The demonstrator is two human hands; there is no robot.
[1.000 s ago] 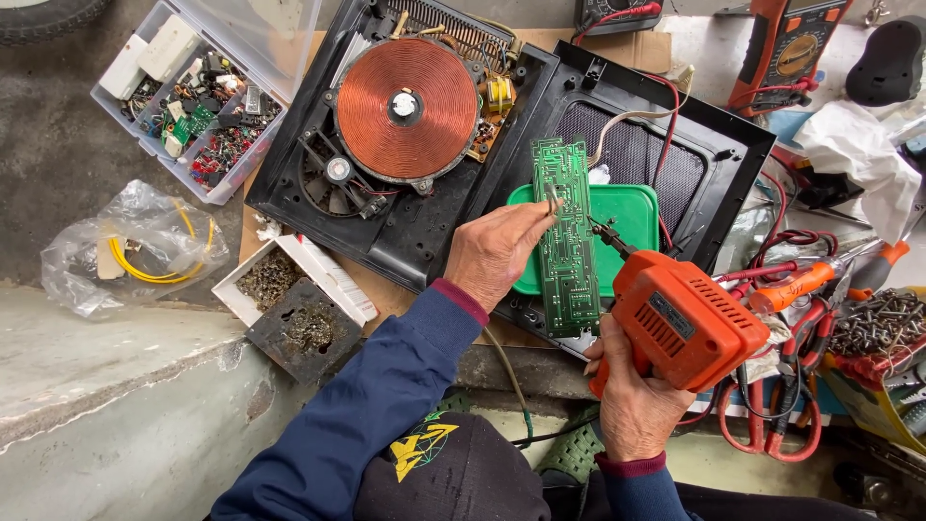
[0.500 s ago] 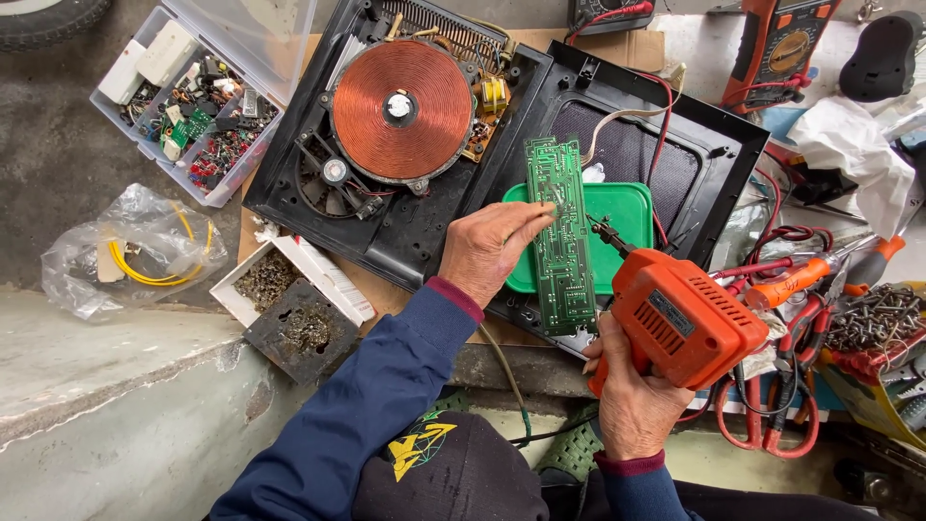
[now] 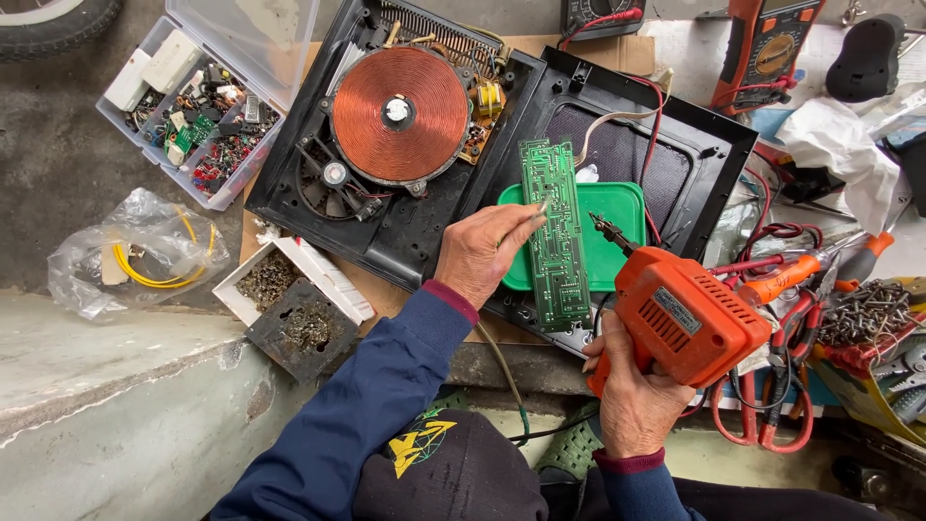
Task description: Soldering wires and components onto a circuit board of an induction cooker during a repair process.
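Note:
My left hand (image 3: 487, 253) pinches a thin pale wire (image 3: 542, 205) and rests its fingertips on the left edge of a long green circuit board (image 3: 557, 241). The board lies across a green plastic lid (image 3: 617, 241) on the opened black induction cooker housing (image 3: 694, 145). The cooker's copper coil (image 3: 400, 114) sits at the upper left. My right hand (image 3: 632, 396) grips an orange soldering gun (image 3: 690, 323). The gun's dark tip (image 3: 608, 230) hovers just right of the board, above the lid.
A clear parts box (image 3: 193, 106) stands at the upper left, with a plastic bag of yellow wire (image 3: 135, 251) below it. A small tray of debris (image 3: 289, 294) is near my left sleeve. At the right are an orange multimeter (image 3: 767, 48), red-handled tools (image 3: 801, 275) and loose screws (image 3: 868, 309).
The view has shifted slightly. Both hands keep much the same positions at the board.

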